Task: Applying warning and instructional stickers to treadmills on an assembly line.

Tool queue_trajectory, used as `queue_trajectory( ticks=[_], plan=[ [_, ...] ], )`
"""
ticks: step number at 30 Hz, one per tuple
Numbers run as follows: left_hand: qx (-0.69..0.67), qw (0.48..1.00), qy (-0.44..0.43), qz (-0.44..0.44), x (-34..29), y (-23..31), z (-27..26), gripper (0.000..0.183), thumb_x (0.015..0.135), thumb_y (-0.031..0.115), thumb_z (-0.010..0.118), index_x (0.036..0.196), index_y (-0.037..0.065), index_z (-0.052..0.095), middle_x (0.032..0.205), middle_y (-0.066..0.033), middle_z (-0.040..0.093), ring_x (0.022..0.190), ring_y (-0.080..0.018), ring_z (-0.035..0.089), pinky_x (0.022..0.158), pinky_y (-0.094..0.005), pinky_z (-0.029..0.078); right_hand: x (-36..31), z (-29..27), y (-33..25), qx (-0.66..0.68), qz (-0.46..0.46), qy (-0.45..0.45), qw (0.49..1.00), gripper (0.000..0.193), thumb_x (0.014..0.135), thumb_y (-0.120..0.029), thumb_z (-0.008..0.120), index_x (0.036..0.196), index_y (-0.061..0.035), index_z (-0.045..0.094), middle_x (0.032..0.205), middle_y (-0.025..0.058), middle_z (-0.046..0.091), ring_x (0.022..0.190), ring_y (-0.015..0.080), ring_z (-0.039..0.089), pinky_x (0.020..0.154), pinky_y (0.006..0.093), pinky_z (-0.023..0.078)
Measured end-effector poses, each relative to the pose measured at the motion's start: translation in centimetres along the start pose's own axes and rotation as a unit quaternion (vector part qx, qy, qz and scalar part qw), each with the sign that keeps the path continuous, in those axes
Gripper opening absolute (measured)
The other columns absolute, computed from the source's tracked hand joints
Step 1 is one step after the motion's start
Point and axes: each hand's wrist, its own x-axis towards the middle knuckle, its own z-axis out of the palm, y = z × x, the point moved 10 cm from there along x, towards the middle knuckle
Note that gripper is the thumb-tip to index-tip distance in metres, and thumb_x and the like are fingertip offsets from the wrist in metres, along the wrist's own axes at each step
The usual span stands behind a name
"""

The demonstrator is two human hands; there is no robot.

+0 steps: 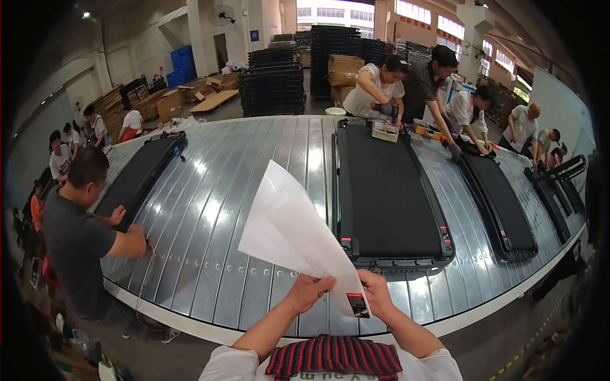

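Note:
A long white label sheet [289, 219] is held up in front of me, curling toward its upper left end. On its lower end sits a black label with a red top band [358, 305]. My left hand [309, 293] pinches the sheet's left edge, thumb on top. My right hand [376, 293] is closed on the right edge near the black label, its fingertips partly hidden behind the paper. Just beyond my hands lies a black treadmill deck [391, 197] with small red-and-black labels at its near corners.
The decks rest on a metal slat conveyor [216, 254]. Another treadmill deck [492, 197] is to the right, one more [140, 171] to the left beside a worker in grey [79, 235]. Co-workers lean over the far side near a small parts box [385, 131]. Black frames [271, 82] are stacked behind.

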Motion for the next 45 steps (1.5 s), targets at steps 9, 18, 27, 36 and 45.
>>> queue_trajectory(
  ticks=[9,18,27,36,45],
  plan=[
    [-0.069,0.995,-0.058,0.053,-1.4,3.0,0.6,0.037,0.077,0.015,0.063,0.108,0.0,0.051,0.1,-0.0053,0.057,0.089,-0.0129,0.053,0.077,-0.0259,0.043,0.2,1.0,-4.5,-0.078,-0.114,0.068,0.988,0.016,0.075,-0.005,0.057,0.09,-0.0032,0.058,0.085,0.0113,0.059,0.074,0.0234,0.058,0.063,0.0291,0.046],
    [0.0,0.978,0.174,0.117,-1.7,4.3,-5.9,0.033,0.072,0.006,0.061,0.102,-0.002,0.049,0.094,-0.0087,0.057,0.082,-0.0157,0.056,0.076,-0.0272,0.045,-0.1,2.3,2.2,0.125,0.075,0.036,0.989,0.009,0.082,-0.009,0.052,0.083,-0.0003,0.054,0.074,0.0055,0.057,0.067,0.0153,0.057,0.062,0.0261,0.046],
    [0.13,0.952,0.234,0.151,-0.7,4.7,-7.4,0.03,0.073,0.011,0.063,0.098,-0.002,0.052,0.09,-0.008,0.06,0.079,-0.0128,0.056,0.072,-0.026,0.044,0.1,-4.4,-2.6,-0.045,-0.057,0.198,0.978,0.007,0.082,-0.007,0.051,0.079,-0.0009,0.052,0.069,0.0061,0.055,0.062,0.0137,0.053,0.053,0.0254,0.041],
    [0.197,0.965,0.134,0.113,1.5,2.0,-3.9,0.023,0.075,0.017,0.064,0.088,-0.001,0.057,0.076,-0.0045,0.061,0.067,-0.0069,0.053,0.059,-0.0219,0.044,0.7,3.6,-6.8,-0.231,-0.127,0.001,0.965,0.011,0.072,-0.01,0.061,0.079,-0.0051,0.055,0.072,0.0084,0.055,0.065,0.0253,0.055,0.055,0.0332,0.045],
    [0.294,0.94,0.08,0.155,-0.1,3.5,-3.3,0.028,0.075,0.022,0.063,0.089,-0.002,0.057,0.076,-0.0064,0.062,0.071,-0.0074,0.053,0.062,-0.0238,0.044,1.9,4.4,-8.1,-0.285,-0.246,0.004,0.926,0.014,0.071,-0.006,0.061,0.085,-0.0081,0.059,0.074,0.0049,0.055,0.066,0.0224,0.055,0.054,0.0308,0.045]
  ],
)
